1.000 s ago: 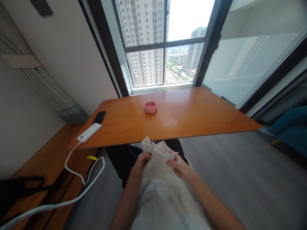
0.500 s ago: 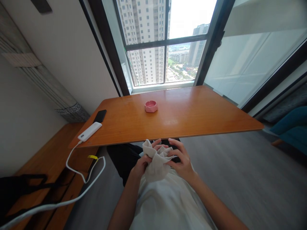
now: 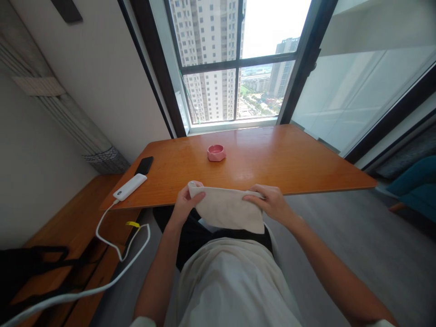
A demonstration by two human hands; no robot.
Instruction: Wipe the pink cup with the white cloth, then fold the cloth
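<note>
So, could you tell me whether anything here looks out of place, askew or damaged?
Only one thing: the white power bank lies at the left corner of the table, its end at the edge and its cable trailing off. The cloth, held by both hands, looks intact.

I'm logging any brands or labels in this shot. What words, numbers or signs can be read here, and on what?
No readable text anywhere in the picture.
Cloth, held by left hand and right hand: plain, no print.
Power bank: no marking legible.
Phone: dark, nothing to read.
Yellow tag on the cable: too small to read.
Pink dish: no lettering.
</note>
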